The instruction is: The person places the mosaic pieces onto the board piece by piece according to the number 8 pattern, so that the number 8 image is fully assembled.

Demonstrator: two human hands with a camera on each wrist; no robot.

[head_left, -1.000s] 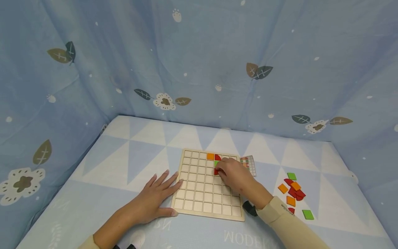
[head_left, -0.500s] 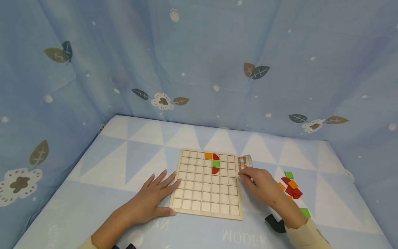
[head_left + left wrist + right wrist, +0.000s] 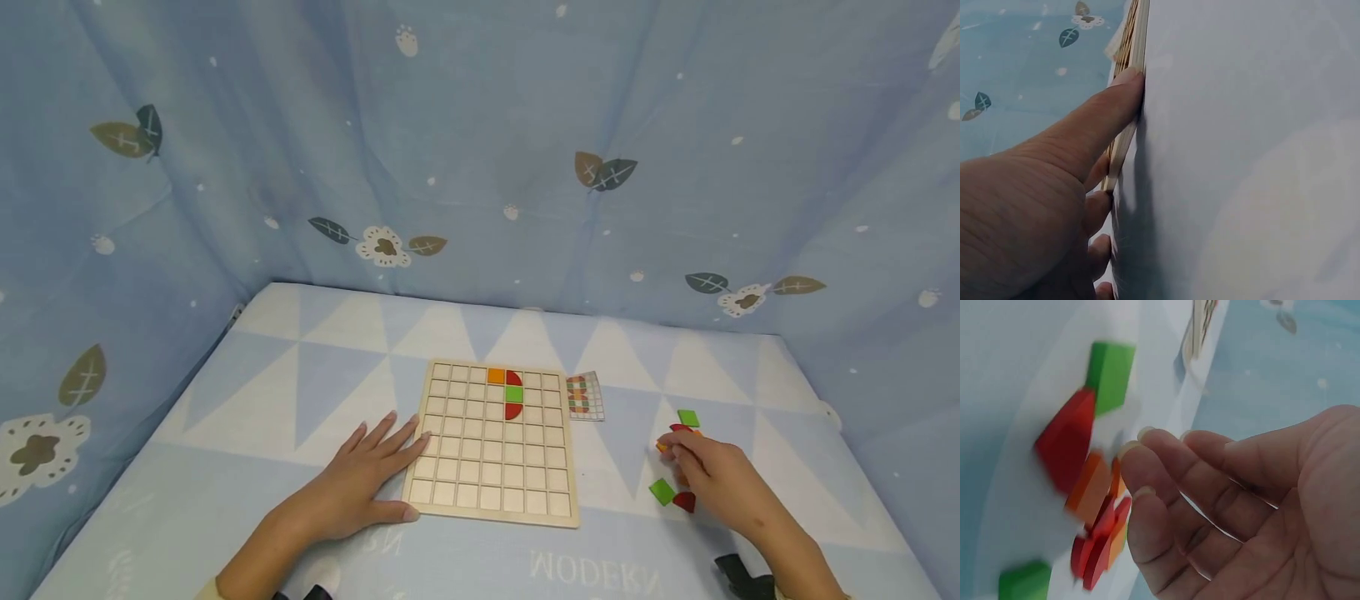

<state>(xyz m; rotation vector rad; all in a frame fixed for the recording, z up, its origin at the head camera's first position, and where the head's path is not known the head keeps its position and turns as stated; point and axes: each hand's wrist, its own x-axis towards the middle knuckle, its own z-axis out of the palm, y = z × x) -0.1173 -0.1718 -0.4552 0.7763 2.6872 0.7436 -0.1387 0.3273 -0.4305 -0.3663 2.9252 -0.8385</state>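
A wooden grid board (image 3: pixel 468 450) lies flat on the table. Near its far edge sit an orange square tile (image 3: pixel 497 376), a red quarter-circle tile (image 3: pixel 513 378), a green square tile (image 3: pixel 513 394) and another red tile (image 3: pixel 513 412). My left hand (image 3: pixel 360 479) rests with spread fingers along the board's left edge; its thumb (image 3: pixel 1094 125) touches the rim in the left wrist view. Over the loose pile at right hovers my right hand (image 3: pixel 716 483), its fingers loosely bent beside an orange tile (image 3: pixel 1090 487). No tile shows between them. That hand partly hides the pile in the head view.
A small printed pattern card (image 3: pixel 592 398) lies against the board's right edge. Loose green tiles (image 3: pixel 662 492) and red tiles (image 3: pixel 684 502) are scattered near the right hand. A patterned blue curtain (image 3: pixel 480 167) rises behind the table.
My right hand has moved from the tiles on the board, past the card, to the loose pile at right. The left hand stays at the board's edge. The view has shifted slightly.
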